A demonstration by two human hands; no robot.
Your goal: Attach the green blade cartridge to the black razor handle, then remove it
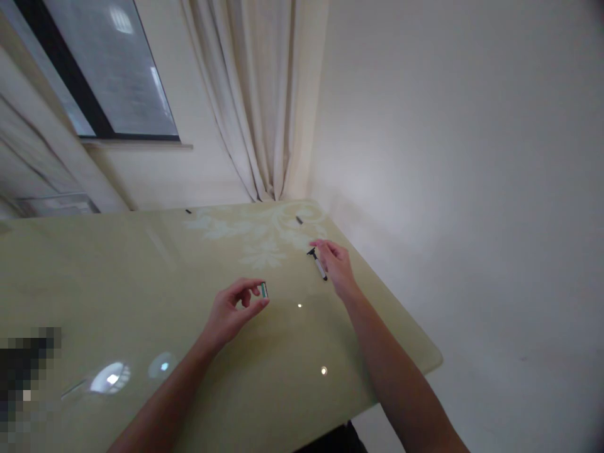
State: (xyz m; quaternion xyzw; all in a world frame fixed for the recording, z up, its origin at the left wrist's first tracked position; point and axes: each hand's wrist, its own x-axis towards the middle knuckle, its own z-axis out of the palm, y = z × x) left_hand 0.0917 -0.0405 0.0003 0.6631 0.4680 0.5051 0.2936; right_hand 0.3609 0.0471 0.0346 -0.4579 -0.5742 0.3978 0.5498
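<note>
My left hand is raised above the table, with a small razor cartridge pinched between thumb and fingertips. The cartridge shows a green strip and a pale, dark-edged side. Toward the right edge of the table, my right hand is beside a razor handle with a black T-shaped top and a grey grip. Its index finger reaches out past the handle's top, and the fingers look apart. Whether they touch the handle is hard to make out.
A small dark grey piece lies beyond my right hand on the glossy table. Another dark piece is at the far edge. Curtains hang behind, and a wall runs along the right side.
</note>
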